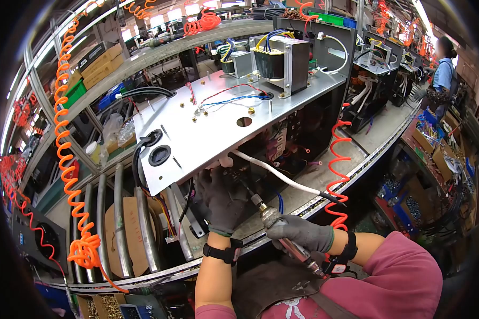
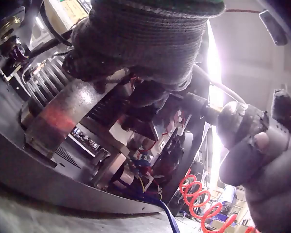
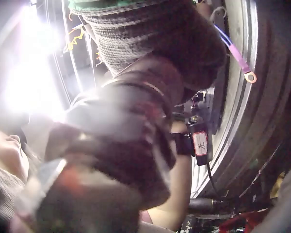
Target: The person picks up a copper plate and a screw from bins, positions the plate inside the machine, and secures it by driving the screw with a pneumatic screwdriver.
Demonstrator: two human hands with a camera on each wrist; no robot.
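Observation:
My gloved right hand grips a pneumatic screwdriver, its fingers wrapped round the body. The driver slants up and left, its nose toward the left hand. My gloved left hand reaches under the front edge of a bare metal panel, its fingertips hidden there. In the left wrist view, the driver's chuck points at the left fingers; I cannot tell whether they hold anything. A white cable with a black end comes out from under the panel beside the left hand.
A transformer with yellow and blue wires stands on the panel's back right. Orange coiled air hoses hang at left and right. Steel rollers lie at the left. Parts bins and another person are at the right.

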